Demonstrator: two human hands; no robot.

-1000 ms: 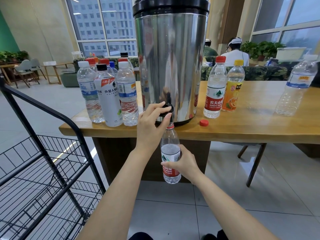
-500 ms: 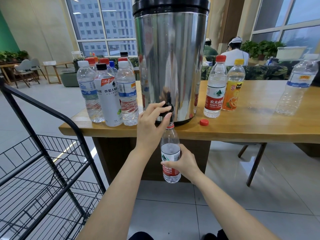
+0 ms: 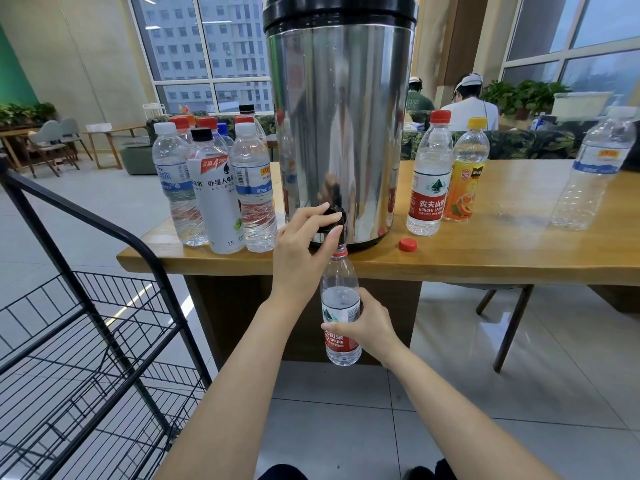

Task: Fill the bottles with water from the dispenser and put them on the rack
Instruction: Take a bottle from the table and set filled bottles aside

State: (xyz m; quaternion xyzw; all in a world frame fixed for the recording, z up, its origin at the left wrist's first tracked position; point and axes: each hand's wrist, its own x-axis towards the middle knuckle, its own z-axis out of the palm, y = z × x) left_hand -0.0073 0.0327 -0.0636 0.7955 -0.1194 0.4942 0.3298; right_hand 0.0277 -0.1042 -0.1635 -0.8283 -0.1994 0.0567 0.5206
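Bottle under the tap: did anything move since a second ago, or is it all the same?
Nothing visibly moved. The left hand still holds the tap of the dispenser, and the right hand still grips the bottle with its mouth under the spout. Whether the water inside rose is too slight to tell. The red cap lies on the table as before.
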